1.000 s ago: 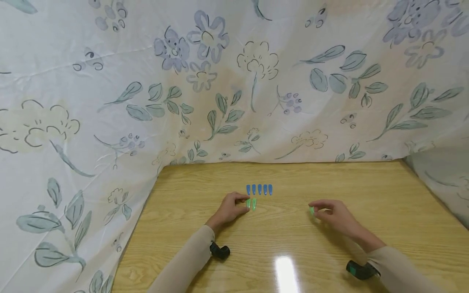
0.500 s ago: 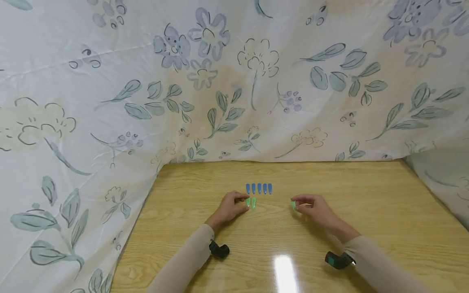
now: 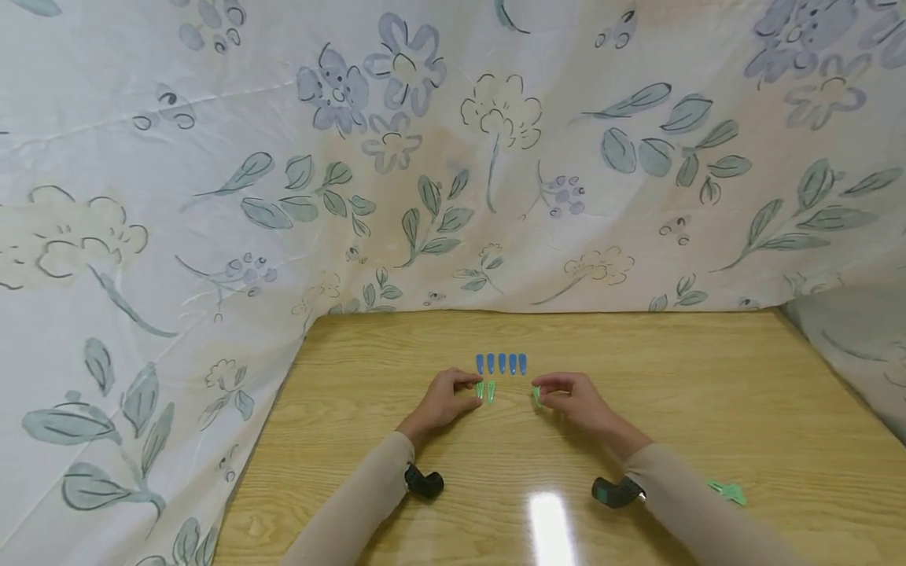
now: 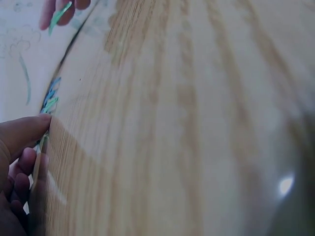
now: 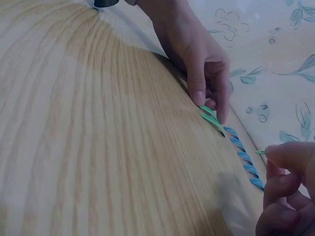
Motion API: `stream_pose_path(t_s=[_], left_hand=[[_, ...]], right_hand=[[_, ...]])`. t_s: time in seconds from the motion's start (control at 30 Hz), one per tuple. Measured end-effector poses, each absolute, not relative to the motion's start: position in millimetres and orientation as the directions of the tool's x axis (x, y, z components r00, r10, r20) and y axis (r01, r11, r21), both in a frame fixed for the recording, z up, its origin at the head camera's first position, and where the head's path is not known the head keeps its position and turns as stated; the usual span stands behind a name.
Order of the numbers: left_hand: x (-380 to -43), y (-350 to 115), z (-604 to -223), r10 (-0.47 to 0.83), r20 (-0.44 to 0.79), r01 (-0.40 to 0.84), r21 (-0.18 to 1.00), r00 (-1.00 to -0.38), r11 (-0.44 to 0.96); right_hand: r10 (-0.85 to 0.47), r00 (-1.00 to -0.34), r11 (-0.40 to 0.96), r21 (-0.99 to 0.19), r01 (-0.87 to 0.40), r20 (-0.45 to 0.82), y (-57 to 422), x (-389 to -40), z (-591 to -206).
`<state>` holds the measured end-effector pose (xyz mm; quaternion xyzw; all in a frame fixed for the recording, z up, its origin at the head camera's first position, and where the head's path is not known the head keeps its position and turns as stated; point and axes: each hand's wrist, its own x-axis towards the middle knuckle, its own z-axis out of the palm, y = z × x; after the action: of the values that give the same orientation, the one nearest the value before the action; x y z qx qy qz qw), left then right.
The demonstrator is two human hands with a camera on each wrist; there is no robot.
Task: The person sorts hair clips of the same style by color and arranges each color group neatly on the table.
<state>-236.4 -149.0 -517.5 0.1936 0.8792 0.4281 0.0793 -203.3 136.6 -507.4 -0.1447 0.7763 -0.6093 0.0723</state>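
Two green snap hair clips (image 3: 491, 392) lie side by side in the middle of the table, below a row of several blue hair clips (image 3: 502, 363). My left hand (image 3: 444, 397) pinches the leftmost green clip (image 3: 480, 391) by its ends between thumb and forefinger. Another green hair clip (image 3: 537, 395) is between the thumb and forefinger of my right hand (image 3: 576, 399), a little to the right of the pair. In the left wrist view this held clip (image 4: 59, 18) appears at the top, above the table.
More green clips (image 3: 729, 492) lie near the right forearm, partly behind the sleeve. A floral cloth (image 3: 495, 157) hangs along the back and left of the wooden table (image 3: 396, 346). Both wrists wear black cameras (image 3: 614, 492).
My right hand has moved left across the table with its green hair clip, toward the pair. The green clips near the right forearm have come into view. My left hand has stayed in place.
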Motion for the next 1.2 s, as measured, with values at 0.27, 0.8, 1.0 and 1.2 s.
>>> stream_pose_path(t_s=[0.27, 0.8, 1.0, 1.2], left_hand=[[-237.0, -148.7, -522.1, 0.402, 0.016, 0.264, 0.777, -0.916, 0.571], [-239.5, -147.4, -522.2, 0.401, 0.031, 0.274, 0.778, -0.915, 0.565], [-239.3, -147.7, -521.0, 0.412, 0.046, 0.290, 0.781, -0.910, 0.553], [-239.2, -148.0, -519.5, 0.423, 0.036, 0.292, 0.777, -0.905, 0.558]], right_hand=[[-0.307, -0.951, 0.232, -0.968, -0.092, 0.017, 118.1, -203.6, -505.0], [-0.335, -0.942, 0.248, -0.961, -0.119, 0.030, 85.6, -214.3, -503.6], [-0.291, -0.957, 0.319, -0.941, -0.115, 0.018, 76.0, -223.6, -515.4], [-0.258, -0.966, 0.386, -0.915, -0.117, 0.014, 72.6, -226.8, -513.5]])
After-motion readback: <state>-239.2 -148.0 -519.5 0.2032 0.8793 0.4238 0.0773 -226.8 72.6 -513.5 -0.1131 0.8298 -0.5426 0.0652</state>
